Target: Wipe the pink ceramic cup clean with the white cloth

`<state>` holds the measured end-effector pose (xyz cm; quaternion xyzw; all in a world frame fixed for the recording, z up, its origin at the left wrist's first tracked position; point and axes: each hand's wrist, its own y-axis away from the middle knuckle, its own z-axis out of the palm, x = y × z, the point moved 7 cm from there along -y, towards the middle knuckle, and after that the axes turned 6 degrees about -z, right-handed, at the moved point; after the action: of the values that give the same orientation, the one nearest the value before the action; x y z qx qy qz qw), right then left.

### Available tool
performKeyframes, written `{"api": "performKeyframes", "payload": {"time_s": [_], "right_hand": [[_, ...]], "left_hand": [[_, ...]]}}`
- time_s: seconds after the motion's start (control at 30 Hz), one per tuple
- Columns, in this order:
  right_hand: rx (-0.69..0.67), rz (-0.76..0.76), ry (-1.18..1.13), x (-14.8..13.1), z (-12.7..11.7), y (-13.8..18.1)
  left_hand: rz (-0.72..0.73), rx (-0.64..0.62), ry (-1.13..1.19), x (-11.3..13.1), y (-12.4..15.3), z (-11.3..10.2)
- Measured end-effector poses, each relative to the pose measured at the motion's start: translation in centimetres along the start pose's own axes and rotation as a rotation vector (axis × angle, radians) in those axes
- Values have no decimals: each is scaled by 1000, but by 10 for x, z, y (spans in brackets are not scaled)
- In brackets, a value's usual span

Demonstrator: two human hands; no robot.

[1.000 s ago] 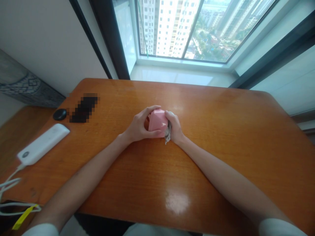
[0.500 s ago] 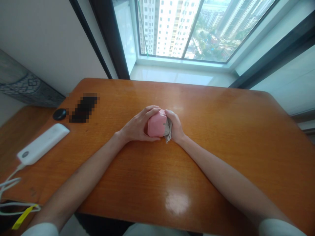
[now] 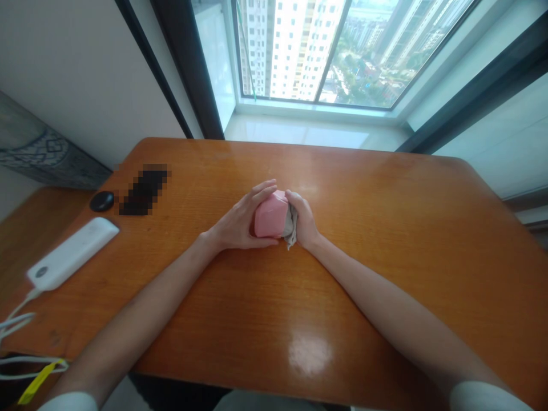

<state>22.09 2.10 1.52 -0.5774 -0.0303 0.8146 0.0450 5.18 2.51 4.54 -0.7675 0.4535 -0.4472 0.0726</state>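
Near the middle of the wooden table [image 3: 363, 274] is a small pink box-like object [image 3: 270, 216] with smooth faces and rounded edges. My left hand [image 3: 233, 225] curves around its left side, fingers along the far edge and thumb along the near edge. A crumpled grey cloth [image 3: 291, 226] is pressed against the object's right side. Closed over that cloth is my right hand [image 3: 305, 221], its thumb at the top; part of the cloth hangs out below. The underside of the pink object is hidden.
At the left lie a white power strip [image 3: 72, 254] with a white cable [image 3: 19, 322], a round black object [image 3: 101, 201] and a pixelated dark patch [image 3: 143, 191]. A yellow tag [image 3: 40, 383] hangs on the cable. Beyond the table's far edge is a window [image 3: 317, 57].
My left fingers have lifted slightly from the pink object's far edge. Both hands, the object and the cloth stay in nearly the same place; the view has shifted a little.
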Motion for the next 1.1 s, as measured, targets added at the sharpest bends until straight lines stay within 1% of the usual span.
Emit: {"api": "performKeyframes", "payload": {"time_s": [0.1,0.2,0.33,0.47,0.53,0.57,0.6,0.67,0.73,0.8,0.83,0.87,0.93,1.03,1.1], "right_hand": [[22,-22,13,-1,-1,0],[11,-24,32,-3,2,3],[-9,-21,55,-4,3,7],[-17,-7,91,-5,4,10],[-21,3,86,-5,5,10],[-19,6,77,-6,5,9],[-15,4,70,-6,5,9],[-1,-2,61,-5,3,6],[8,-2,52,-3,1,4],[13,3,34,1,-1,1],[14,5,21,3,-1,1],[13,5,8,4,-2,0],[16,-5,-7,6,-3,1],[13,-29,-7,4,-3,3],[5,-42,3,1,-1,5]], "left_hand": [[5,40,-46,7,-2,-1],[-53,95,-32,12,-5,-2],[-207,108,4,11,-8,-2],[-424,53,82,5,-8,0],[-470,37,92,2,-7,0],[-450,44,89,1,-7,-1],[-398,56,85,1,-7,-3],[-227,56,65,3,-8,-5],[-57,6,15,5,-5,-3],[34,-30,-50,5,-2,-1],[51,-26,-76,6,-1,-2],[50,-11,-91,7,-1,-2],[-4,32,-96,11,-2,-4],[-179,88,-59,14,-6,-5],[-296,87,-12,13,-8,-3]]}}
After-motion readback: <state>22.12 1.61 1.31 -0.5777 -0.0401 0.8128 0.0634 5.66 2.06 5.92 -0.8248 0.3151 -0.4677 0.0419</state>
